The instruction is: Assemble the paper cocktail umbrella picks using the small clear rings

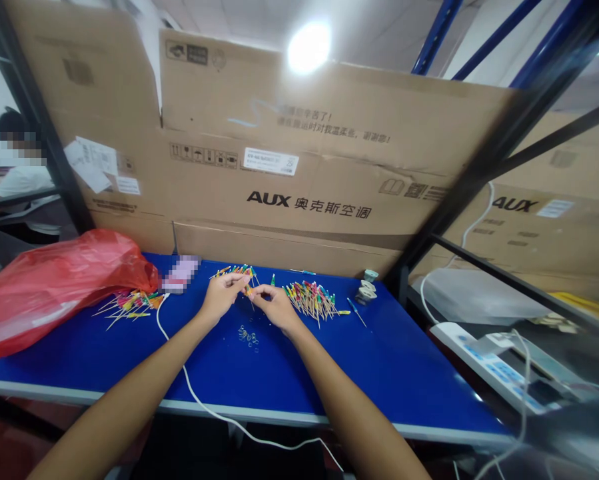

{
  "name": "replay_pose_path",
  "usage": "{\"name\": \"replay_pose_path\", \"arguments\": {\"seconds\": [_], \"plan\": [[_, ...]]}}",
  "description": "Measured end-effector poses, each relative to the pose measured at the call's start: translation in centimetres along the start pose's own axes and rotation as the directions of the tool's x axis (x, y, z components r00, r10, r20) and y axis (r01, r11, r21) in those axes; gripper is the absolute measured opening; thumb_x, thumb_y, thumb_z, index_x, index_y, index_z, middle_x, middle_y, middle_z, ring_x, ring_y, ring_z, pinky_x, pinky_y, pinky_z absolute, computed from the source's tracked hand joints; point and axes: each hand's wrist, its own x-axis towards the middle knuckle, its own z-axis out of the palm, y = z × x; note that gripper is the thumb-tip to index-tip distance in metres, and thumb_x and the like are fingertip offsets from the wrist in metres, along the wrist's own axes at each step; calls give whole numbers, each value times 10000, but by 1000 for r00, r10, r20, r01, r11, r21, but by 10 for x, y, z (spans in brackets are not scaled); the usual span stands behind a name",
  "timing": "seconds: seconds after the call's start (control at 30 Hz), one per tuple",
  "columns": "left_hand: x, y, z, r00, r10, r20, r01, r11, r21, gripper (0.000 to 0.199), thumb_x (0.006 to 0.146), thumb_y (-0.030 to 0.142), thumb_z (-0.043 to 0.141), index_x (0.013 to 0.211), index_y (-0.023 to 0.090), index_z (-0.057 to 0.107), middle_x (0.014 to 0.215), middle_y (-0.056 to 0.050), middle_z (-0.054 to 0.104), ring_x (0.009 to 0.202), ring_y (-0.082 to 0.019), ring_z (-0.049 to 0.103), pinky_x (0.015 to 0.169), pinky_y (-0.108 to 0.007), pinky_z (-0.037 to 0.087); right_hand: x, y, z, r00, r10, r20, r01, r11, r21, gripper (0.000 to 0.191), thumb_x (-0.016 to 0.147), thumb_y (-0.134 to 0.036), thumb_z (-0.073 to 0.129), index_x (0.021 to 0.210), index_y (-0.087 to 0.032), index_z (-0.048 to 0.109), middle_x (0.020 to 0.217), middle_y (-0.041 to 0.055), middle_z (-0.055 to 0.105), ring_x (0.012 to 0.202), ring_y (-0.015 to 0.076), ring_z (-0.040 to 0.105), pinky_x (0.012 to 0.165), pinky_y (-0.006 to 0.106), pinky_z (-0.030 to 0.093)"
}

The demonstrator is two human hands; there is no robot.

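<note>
Above the blue table, my left hand [221, 294] and my right hand [274, 303] meet with fingers pinched. Between their fingertips is a small folded cocktail umbrella [249, 291], yellow-orange, its thin stick pointing down. Fingers cover much of it. Just below lies a little heap of small clear rings [249, 337], perhaps rubber bands. A pile of folded cocktail umbrellas [312, 300] in mixed colours lies right of my right hand. More umbrellas [236, 271] lie behind my left hand, and a looser bunch [132, 303] is at the left.
A red plastic bag [74, 273] covers the table's left side, beside a blurred phone-like object [182, 273]. A white cable [194, 393] crosses the blue table [379, 380]. Small stacked containers [367, 290] stand back right. Cardboard [299, 227] walls the back. A person sits far left.
</note>
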Motion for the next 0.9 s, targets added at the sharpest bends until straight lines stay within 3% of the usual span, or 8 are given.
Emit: {"name": "replay_pose_path", "arguments": {"seconds": [0.2, 0.37, 0.6, 0.9], "plan": [[2, 1, -3, 998, 14, -68, -17, 999, -36, 354, 747, 475, 808, 764, 148, 673, 556, 15, 623, 391, -72, 464, 374, -189, 319, -2, 0, 3, 997, -21, 73, 25, 999, -47, 220, 770, -426, 775, 819, -214, 744, 595, -36, 584, 534, 120, 453, 549, 255, 355], [3, 1, -3, 998, 10, -61, -14, 998, -69, 391, 733, 494, 816, 729, 165, 605, 535, 35, 598, 361, -59, 429, 361, -185, 288, -4, 5, 4, 997, -70, 27, 74, 979, -190, 219, 806, -425, 747, 819, -215, 688, 561, -50, 529, 513, 122, 432, 525, 249, 350], [3, 1, -5, 998, -2, -63, -4, 996, -94, 433, 713, 522, 826, 717, 180, 561, 512, 57, 559, 367, -56, 421, 352, -173, 277, -5, 7, 0, 990, -101, 100, 125, 953, -276, 213, 873, -396, 678, 967, -206, 673, 635, -36, 590, 552, 129, 499, 562, 239, 403], [3, -3, -5, 1000, -18, -10, 18, 998, -53, 396, 710, 486, 838, 809, 150, 655, 587, 0, 662, 375, -60, 442, 358, -186, 301, -6, 6, 1, 965, -174, 194, 235, 902, -362, 227, 993, -343, 511, 929, -196, 672, 833, 25, 684, 716, 162, 578, 675, 256, 434]]}}
